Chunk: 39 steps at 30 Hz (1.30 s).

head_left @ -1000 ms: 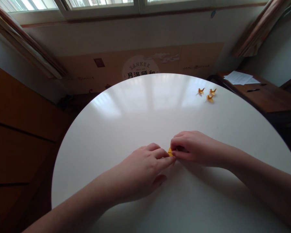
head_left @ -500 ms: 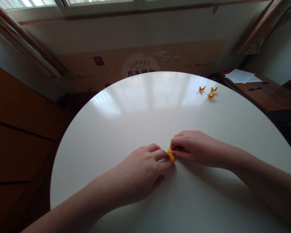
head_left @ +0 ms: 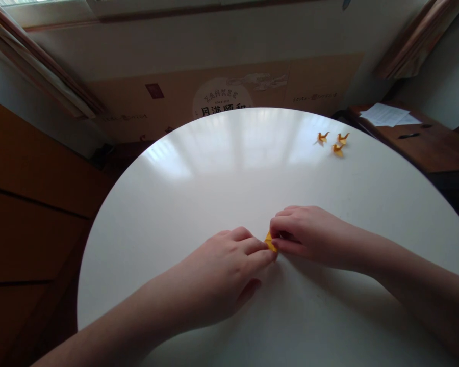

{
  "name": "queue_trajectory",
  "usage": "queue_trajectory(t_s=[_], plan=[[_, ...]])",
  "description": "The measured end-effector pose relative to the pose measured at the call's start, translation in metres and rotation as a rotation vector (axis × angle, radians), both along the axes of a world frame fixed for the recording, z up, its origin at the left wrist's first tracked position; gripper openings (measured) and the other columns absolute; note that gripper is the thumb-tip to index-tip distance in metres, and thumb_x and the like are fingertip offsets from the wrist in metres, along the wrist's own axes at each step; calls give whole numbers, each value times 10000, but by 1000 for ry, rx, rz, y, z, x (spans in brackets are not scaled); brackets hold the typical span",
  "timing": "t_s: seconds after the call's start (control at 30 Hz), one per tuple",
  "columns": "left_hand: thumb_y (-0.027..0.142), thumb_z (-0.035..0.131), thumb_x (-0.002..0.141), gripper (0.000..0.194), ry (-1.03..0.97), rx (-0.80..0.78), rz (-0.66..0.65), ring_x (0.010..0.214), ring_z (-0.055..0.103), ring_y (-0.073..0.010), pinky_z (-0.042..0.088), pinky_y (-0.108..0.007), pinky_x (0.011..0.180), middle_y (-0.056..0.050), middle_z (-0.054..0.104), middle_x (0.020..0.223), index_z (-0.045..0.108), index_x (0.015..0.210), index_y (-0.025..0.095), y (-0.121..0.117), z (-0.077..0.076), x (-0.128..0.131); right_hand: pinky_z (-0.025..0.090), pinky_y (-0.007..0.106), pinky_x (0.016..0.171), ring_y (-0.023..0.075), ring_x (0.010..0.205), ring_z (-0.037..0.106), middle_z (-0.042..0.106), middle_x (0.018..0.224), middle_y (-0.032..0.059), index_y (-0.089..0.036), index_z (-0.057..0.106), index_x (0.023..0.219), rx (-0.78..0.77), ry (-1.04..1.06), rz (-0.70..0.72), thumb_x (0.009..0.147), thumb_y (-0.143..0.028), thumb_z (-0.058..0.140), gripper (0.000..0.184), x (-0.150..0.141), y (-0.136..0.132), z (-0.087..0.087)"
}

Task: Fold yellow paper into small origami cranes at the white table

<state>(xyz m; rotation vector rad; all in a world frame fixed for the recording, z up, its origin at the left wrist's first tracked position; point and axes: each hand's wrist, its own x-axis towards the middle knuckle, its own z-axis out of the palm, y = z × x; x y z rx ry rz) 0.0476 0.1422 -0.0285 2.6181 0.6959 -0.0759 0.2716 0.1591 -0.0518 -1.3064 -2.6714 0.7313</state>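
A small folded piece of yellow origami paper (head_left: 270,241) is pinched between my two hands, low over the white round table (head_left: 199,204). My left hand (head_left: 239,265) grips its left and near side, fingertips pressed together on the paper. On its right edge, the thumb and index finger of my right hand (head_left: 300,232) are closed. Fingers cover much of the paper, so its full shape is hidden. Towards the far right of the tabletop stand three small yellow origami cranes (head_left: 337,149), close together.
Beyond the table's far edge, a large printed cardboard panel (head_left: 168,109) leans below the window. At the right, a brown side table (head_left: 432,148) bears white paper sheets (head_left: 386,114) and a dark pen (head_left: 408,135). Wooden drawers (head_left: 30,234) stand at left.
My view has tilted slightly, shifting the cranes and side table a little right in the picture. Both hands keep their hold on the yellow paper; the left fingertips have shifted slightly.
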Motion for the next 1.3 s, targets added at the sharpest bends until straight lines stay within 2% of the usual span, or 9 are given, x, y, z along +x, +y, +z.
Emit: queue_trajectory(t_s=[0.07,0.43,0.9,1.0,1.13,1.3], plan=[[221,581,895,356,0,19,-2,1083,549,-233,465,-396,969,-8,643,1221,564,1249,262,-1,-2,0,333,258,605,161,758,598,692,811,-12,-216,633,789,-5,-2,-4,891,-263,553,137,0,0,0],[236,541,920,285,18,65,-15,1043,553,-237,468,-400,947,-29,641,1157,597,1199,257,-1,-5,3,353,260,611,166,766,605,693,829,-1,-210,639,798,-19,6,-15,885,-257,561,125,0,1,-1],[182,586,893,109,-47,-23,-49,1019,564,-202,462,-324,926,-9,670,1089,675,883,243,6,5,-1,344,264,612,172,768,601,693,830,9,-214,654,813,-24,0,9,898,-255,560,133,1,1,0],[190,603,890,128,-46,-40,-41,1035,569,-193,450,-314,962,-5,679,1094,671,982,246,7,7,-2,335,262,608,174,766,597,691,824,9,-215,645,806,-15,-2,8,900,-268,563,135,1,1,-1],[241,615,886,363,-32,11,-21,1094,550,-223,438,-357,995,-29,653,1188,581,1247,258,5,1,-2,335,262,607,170,752,597,690,816,9,-209,632,786,-13,-1,4,898,-266,559,145,0,1,-1],[244,574,904,245,-12,35,-21,1098,534,-247,437,-386,1001,-40,637,1192,627,1143,244,1,-5,-1,345,265,607,176,758,601,691,817,16,-203,633,785,-17,1,0,885,-248,564,129,0,0,1]])
